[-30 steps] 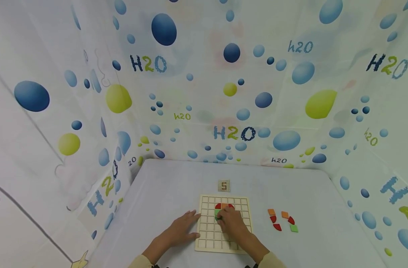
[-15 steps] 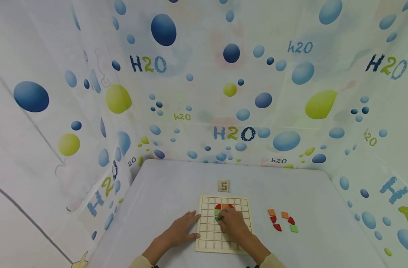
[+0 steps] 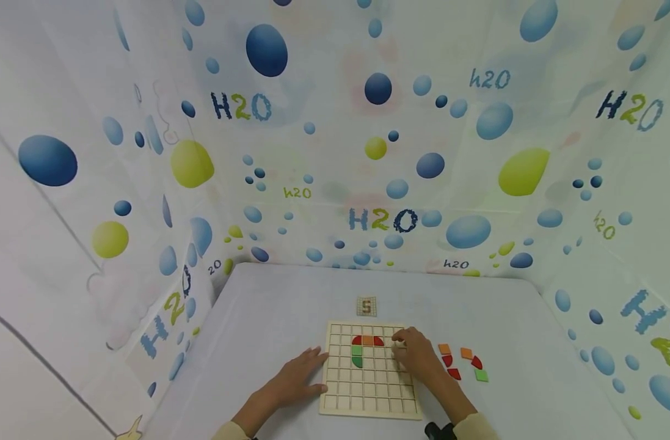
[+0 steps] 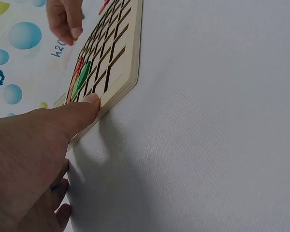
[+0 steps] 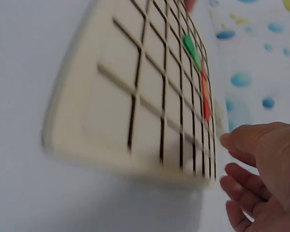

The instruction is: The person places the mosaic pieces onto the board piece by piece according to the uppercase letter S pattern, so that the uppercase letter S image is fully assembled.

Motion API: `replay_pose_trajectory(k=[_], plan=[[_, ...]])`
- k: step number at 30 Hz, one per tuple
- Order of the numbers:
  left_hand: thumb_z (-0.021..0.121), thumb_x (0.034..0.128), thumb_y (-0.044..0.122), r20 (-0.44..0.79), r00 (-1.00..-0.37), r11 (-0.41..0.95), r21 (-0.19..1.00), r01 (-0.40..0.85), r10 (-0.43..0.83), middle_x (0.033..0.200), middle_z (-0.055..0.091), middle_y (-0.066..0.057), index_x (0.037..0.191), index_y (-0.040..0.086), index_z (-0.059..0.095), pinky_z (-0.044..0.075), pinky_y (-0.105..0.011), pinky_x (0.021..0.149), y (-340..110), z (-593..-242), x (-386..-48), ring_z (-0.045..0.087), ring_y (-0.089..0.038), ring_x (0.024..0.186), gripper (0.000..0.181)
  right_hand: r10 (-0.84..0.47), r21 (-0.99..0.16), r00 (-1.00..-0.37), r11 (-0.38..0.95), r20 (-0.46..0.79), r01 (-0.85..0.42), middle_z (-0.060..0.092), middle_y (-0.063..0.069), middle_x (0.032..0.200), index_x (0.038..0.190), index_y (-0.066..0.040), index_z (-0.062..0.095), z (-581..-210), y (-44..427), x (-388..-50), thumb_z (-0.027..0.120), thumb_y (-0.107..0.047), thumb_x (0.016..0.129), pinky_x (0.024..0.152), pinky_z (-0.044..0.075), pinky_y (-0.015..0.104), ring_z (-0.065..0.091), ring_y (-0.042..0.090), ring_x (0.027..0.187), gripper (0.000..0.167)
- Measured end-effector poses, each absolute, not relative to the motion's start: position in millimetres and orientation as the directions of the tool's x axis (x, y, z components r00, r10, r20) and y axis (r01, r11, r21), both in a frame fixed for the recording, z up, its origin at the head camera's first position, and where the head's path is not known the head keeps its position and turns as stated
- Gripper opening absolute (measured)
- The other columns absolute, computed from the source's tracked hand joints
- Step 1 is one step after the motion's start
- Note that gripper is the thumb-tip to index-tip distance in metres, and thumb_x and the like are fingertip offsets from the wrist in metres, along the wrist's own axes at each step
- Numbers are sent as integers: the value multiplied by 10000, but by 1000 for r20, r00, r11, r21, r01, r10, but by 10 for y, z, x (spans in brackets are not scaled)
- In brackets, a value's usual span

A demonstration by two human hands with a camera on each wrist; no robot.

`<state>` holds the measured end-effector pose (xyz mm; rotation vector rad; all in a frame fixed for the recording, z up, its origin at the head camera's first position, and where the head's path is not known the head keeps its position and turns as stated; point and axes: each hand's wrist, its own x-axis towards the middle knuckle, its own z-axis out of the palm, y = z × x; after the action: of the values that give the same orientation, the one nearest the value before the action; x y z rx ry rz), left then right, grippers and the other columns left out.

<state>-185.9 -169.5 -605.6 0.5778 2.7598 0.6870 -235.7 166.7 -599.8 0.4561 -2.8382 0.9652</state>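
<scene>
A wooden grid board point(image 3: 386, 397) lies on the table in the head view. Set in its cells are a red quarter-round tile point(image 3: 357, 340), an orange square tile point(image 3: 367, 340) and another red quarter-round point(image 3: 378, 341). Below the left one sit a green square tile point(image 3: 356, 351) and a dark green quarter-round point(image 3: 357, 362). My left hand point(image 3: 296, 376) touches the board's left edge, thumb and fingers spread. Over the board's right side is my right hand point(image 3: 419, 354), its fingers loosely bent. In the right wrist view nothing shows between that hand's thumb and fingers point(image 5: 244, 181).
Right of the board lie loose tiles: orange squares point(image 3: 444, 349), red quarter-rounds point(image 3: 454, 374) and a green square point(image 3: 481, 376). Beyond the board is a small card point(image 3: 366, 306) with an S-like figure. A patterned curtain point(image 3: 335, 134) rises behind the table point(image 3: 280, 293).
My right hand has let go of the dark green quarter-round and moved right, away from the tiles in the grid. The left hand stays at the board's edge.
</scene>
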Motion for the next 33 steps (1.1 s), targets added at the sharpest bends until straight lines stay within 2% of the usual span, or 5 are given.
replay_pose_trajectory(k=[5,9,14,23,33], plan=[[714,972,519,-119,-893,811,485,329,433,1670,406,-173,1596,141,460,364,-667,1196,-1709,-6042,-1846,361,-446,1540,772,-76,-513,-975,840,211,-177,656,198,1075,1125,-14,700,-6034,2083,-2395,807,-91,880,795,531,595,638,384,978,278],[724,968,511,-110,-894,807,488,333,435,1661,415,-185,1590,128,465,371,-673,1187,-1723,-6042,-1834,372,-455,1532,776,0,-471,-991,880,131,-62,652,252,1088,1142,16,689,-6031,2337,-2379,820,-101,874,765,540,619,643,417,968,320],[717,966,528,-110,-895,806,493,328,431,1662,414,-184,1594,133,461,368,-668,1191,-1732,-6034,-1834,372,-454,1532,785,-10,-455,-998,890,69,-40,635,274,1057,1107,20,682,-6042,2496,-2372,817,-123,903,699,551,584,652,402,904,283],[709,976,528,-100,-889,795,500,344,447,1663,413,-185,1594,135,462,374,-667,1188,-1720,-6039,-1838,374,-455,1531,773,-29,-530,-999,847,16,-33,608,208,995,1096,42,683,-6035,2610,-2392,768,-46,928,751,583,520,621,307,877,208],[699,977,541,-118,-892,809,485,332,437,1669,408,-170,1597,147,460,369,-650,1201,-1697,-6083,-1851,369,-439,1538,772,-27,-572,-1000,820,3,-24,600,185,948,1094,72,679,-6044,2657,-2408,752,-17,921,735,569,461,604,285,850,208]])
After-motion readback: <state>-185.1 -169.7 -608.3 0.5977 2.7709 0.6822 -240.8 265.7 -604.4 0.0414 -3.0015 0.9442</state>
